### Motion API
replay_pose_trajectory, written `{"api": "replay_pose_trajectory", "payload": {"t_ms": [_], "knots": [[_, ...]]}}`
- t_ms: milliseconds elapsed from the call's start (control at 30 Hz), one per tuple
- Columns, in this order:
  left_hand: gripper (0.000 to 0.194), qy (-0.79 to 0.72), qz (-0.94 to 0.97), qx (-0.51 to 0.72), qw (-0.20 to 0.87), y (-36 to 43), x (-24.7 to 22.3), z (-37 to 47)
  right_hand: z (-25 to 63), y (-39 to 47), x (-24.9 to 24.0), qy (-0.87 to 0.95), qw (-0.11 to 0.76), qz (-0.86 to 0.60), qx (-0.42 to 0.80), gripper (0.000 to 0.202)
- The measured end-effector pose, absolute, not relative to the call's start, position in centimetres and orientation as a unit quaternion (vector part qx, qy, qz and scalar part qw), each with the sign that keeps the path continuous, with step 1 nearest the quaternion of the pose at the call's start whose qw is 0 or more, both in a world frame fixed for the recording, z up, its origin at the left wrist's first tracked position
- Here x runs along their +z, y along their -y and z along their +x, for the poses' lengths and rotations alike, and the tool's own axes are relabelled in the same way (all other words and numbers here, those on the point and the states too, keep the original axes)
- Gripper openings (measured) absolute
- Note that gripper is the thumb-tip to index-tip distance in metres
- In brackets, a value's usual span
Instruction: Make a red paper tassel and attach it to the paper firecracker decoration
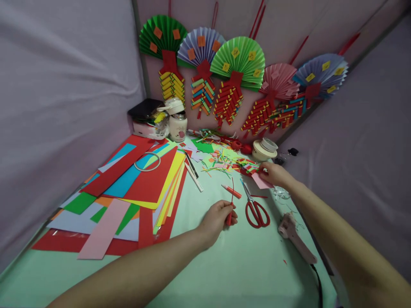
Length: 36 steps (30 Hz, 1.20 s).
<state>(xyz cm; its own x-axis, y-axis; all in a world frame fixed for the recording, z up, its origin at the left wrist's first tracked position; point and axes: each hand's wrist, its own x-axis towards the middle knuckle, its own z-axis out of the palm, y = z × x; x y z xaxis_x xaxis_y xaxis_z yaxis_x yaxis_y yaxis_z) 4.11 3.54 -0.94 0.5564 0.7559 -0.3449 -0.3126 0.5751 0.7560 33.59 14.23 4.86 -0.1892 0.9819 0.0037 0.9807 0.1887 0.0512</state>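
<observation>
My left hand [220, 220] is closed on a small red paper roll [229, 218], with a thin red strip standing up from it. Farther right, my right hand [272, 173] is at the edge of the paper scraps, its fingers closed at a pink paper piece [261, 181]. Just left of that hand lie small coloured strips and rolls [245, 165]. Between my hands, red-handled scissors [253, 209] rest on the table beside an orange-red pen [231, 191].
Coloured paper sheets [147, 184] cover the table's left side. A pink glue gun [297, 239] with a cord lies at the right edge. Behind stand a white bottle [177, 126] and a cream round container [263, 149]. Folded paper fans [237, 60] hang on the back wall.
</observation>
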Motion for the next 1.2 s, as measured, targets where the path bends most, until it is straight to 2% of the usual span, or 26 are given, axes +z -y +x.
{"api": "replay_pose_trajectory", "payload": {"t_ms": [67,133,333,567,733,867,1033,1200], "knots": [[0.021,-0.341,0.325,0.325,0.82,-3.6,-0.9,4.1,33.4,-14.4,4.5,-0.776,0.055,0.628,0.007,0.015],[0.021,-0.344,0.325,0.323,0.82,-3.6,-0.9,4.1,32.6,-15.2,4.6,-0.782,0.058,0.621,0.012,0.017],[0.021,-0.337,0.321,0.323,0.824,-3.6,-1.2,4.1,26.8,-18.1,4.1,-0.848,-0.025,0.529,0.016,0.031],[0.022,-0.35,0.311,0.312,0.827,-3.8,-0.9,4.2,18.6,-18.4,0.5,-0.87,-0.043,0.491,0.008,0.036],[0.023,-0.345,0.295,0.308,0.836,-3.9,-0.8,4.1,20.1,-20.5,1.7,-0.804,-0.065,0.59,0.012,0.034],[0.023,-0.348,0.291,0.301,0.839,-4.0,-0.6,4.0,23.2,-22.4,2.8,-0.75,-0.041,0.66,-0.006,0.034],[0.021,-0.348,0.288,0.301,0.84,-4.1,-0.6,4.0,23.1,-23.5,2.3,-0.8,-0.058,0.595,-0.054,0.024],[0.021,-0.349,0.288,0.299,0.84,-4.0,-0.8,4.1,21.5,-24.7,1.6,-0.858,-0.05,0.505,-0.076,0.026]]}}
